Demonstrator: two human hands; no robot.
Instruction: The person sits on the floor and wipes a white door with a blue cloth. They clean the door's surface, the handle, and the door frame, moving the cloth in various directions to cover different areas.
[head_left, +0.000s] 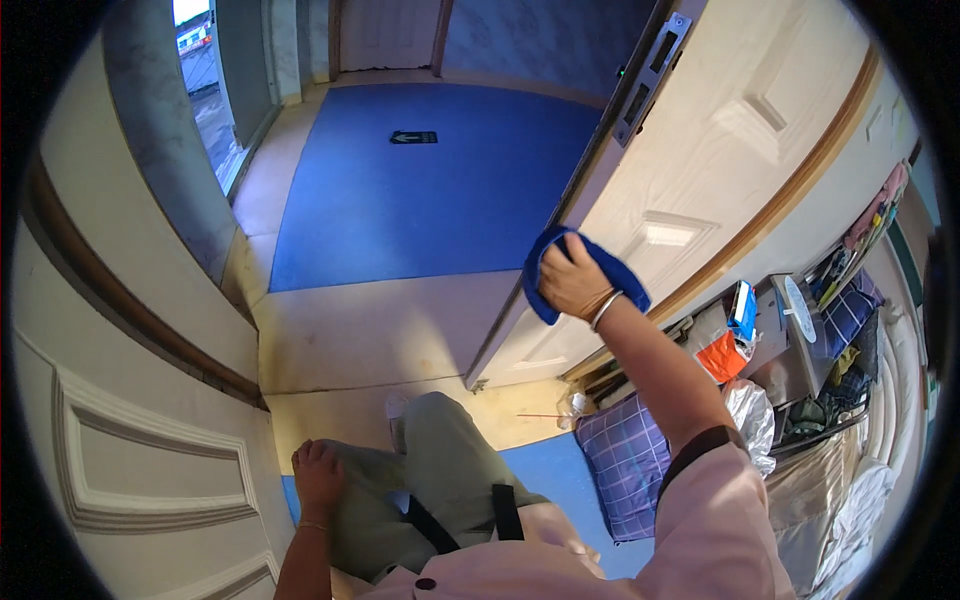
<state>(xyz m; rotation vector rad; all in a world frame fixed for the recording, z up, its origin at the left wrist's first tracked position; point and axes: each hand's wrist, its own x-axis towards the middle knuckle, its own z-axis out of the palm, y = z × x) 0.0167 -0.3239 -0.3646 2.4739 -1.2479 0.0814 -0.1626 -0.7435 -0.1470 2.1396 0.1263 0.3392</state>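
My right hand (573, 277) grips a dark blue cloth (628, 280) and presses it against the edge and face of a pale panelled door (675, 180). The cloth bunches under my fingers and spreads out on both sides of the hand. Higher on the same door edge is a metal lock plate (654, 79). My left hand (318, 476) rests on my bent knee and holds nothing. I am crouched low, in greenish trousers (442, 450).
A second panelled door leaf (161, 457) stands close on my left. Beyond the doorway lies a blue floor mat (420, 202) with an arrow sign (413, 137). To my right are a checked cushion (626, 465), an orange and white bag (721, 356) and a crowded metal rack (802, 337).
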